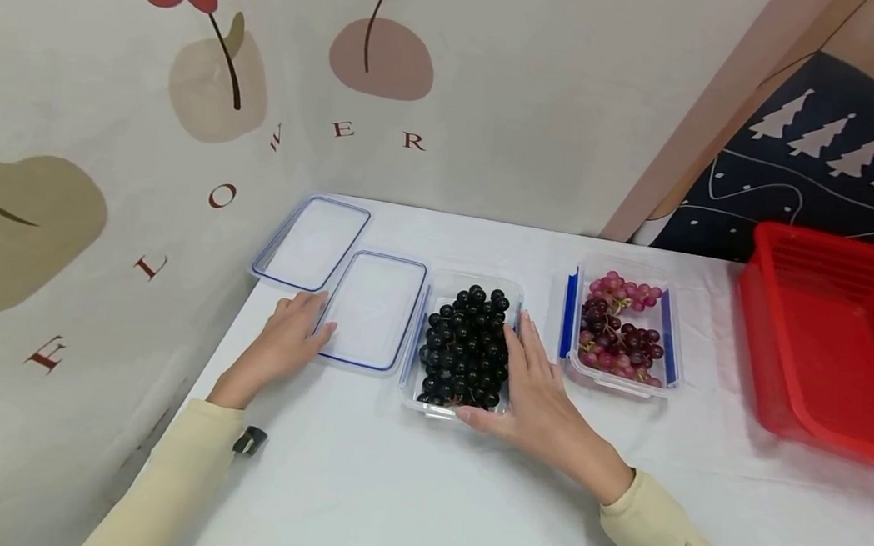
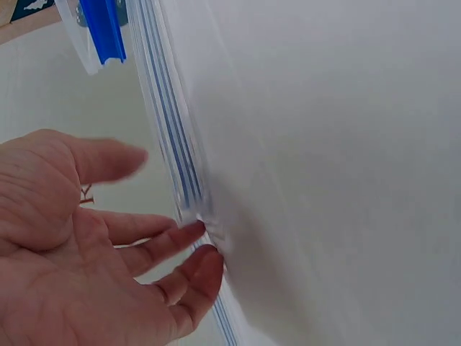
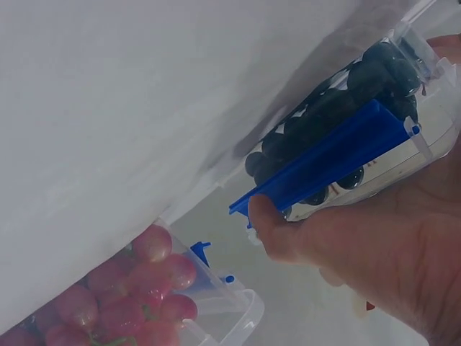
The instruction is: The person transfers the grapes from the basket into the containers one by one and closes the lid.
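Observation:
A clear container [image 1: 414, 401] full of black grapes [image 1: 466, 350] stands on the white table. My right hand [image 1: 538, 396] lies against its right side with fairly straight fingers, the thumb over its front rim. In the right wrist view a fingertip touches the container's blue side clip [image 3: 324, 162]. To the left lies a clear blue-edged lid [image 1: 374, 311]. At its left edge is my left hand [image 1: 290, 335], with loosely bent fingers and the thumb apart. The left wrist view shows its fingertips at the blue-lined lid edges [image 2: 173, 115]. A second lid [image 1: 319, 241] lies behind.
Right of the black grapes stands another clear container [image 1: 673, 346] with pink and dark red grapes [image 1: 621, 330]. A red plastic basket [image 1: 784, 369] stands at the far right. Flower-printed wall covering [image 1: 522, 103] borders the table at the back and left.

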{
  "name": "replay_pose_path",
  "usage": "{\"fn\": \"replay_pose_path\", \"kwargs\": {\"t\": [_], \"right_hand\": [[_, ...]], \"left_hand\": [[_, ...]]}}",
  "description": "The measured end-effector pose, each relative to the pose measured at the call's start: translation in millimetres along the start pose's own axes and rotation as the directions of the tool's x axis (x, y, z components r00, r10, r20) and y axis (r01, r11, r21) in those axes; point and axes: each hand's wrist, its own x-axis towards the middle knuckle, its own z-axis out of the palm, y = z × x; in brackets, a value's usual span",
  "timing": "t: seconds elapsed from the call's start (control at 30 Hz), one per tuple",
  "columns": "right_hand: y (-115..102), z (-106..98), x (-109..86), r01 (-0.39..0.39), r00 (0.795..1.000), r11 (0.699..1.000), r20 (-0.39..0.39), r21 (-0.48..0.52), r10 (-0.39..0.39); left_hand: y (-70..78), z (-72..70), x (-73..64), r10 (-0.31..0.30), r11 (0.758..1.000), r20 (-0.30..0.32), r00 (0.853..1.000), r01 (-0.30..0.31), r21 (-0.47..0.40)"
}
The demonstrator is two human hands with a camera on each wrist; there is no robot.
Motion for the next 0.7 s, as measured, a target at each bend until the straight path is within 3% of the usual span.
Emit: {"fn": "replay_pose_path", "kwargs": {"t": [0.33,0.57,0.7], "right_hand": [[3,-3,-2.0,-0.033,0.999,0.999,0.032,0.040,0.031],[5,-5,-1.0,-0.035,0.998,0.998,0.057,0.056,0.032],[5,-5,0.3,-0.036,0.997,0.997,0.067,0.066,0.032]], "left_hand": [[-13.9,-1.9,13.0,0.089,0.994,-0.027,0.996,-0.090,-0.053],[-17.1,-8.7,12.3,0.119,0.990,0.028,0.993,-0.117,-0.075],[-17.3,-18.7,7.9,0.086,0.987,0.070,0.994,-0.076,-0.141]]}}
